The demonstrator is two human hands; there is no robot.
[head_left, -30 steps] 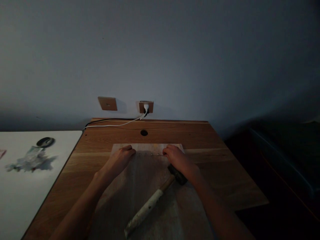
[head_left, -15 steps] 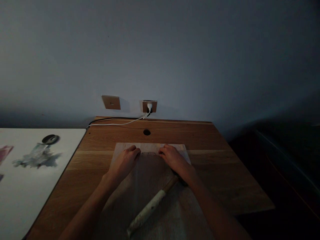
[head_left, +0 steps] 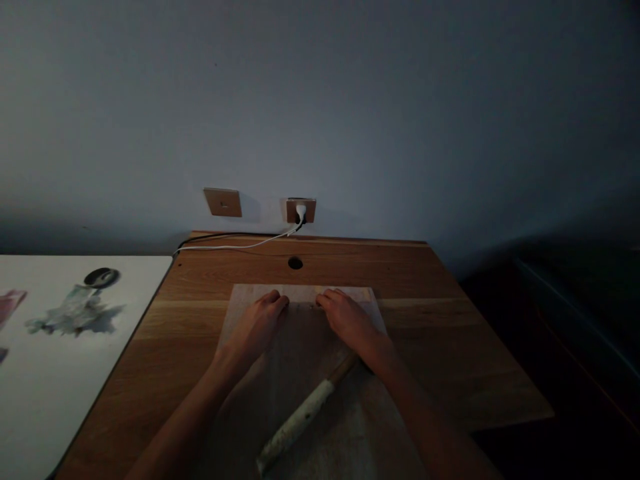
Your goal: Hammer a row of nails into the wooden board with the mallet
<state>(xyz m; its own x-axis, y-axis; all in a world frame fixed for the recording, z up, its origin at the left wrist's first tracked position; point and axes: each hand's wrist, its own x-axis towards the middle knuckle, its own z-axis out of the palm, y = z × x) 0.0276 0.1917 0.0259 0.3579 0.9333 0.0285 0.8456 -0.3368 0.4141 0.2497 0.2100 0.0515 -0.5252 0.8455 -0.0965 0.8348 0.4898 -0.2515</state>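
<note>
A pale wooden board [head_left: 300, 373] lies on the brown desk [head_left: 430, 320]. My left hand [head_left: 257, 323] rests on the board's far part, fingers curled downward, fingertips near its far edge. My right hand [head_left: 345, 317] lies beside it with bent fingers, fingertips close to some tiny nails in the board that are barely visible. A hammer [head_left: 305, 413] with a pale worn handle lies diagonally on the board; its dark head is hidden under my right wrist. Whether either hand pinches anything is too dark to make out.
A white table [head_left: 55, 373] adjoins the desk on the left, with a crumpled plastic wrapper [head_left: 75, 310] and a dark round lid [head_left: 101, 277]. Two wall plates sit behind the desk; a white plug [head_left: 301, 212] and cables run along the far edge. A cable hole [head_left: 295, 263] pierces the desk.
Both hands have moved closer together along the board's far edge. My right hand slid left, covering the nails and the hammer head. The hammer itself has not moved.
</note>
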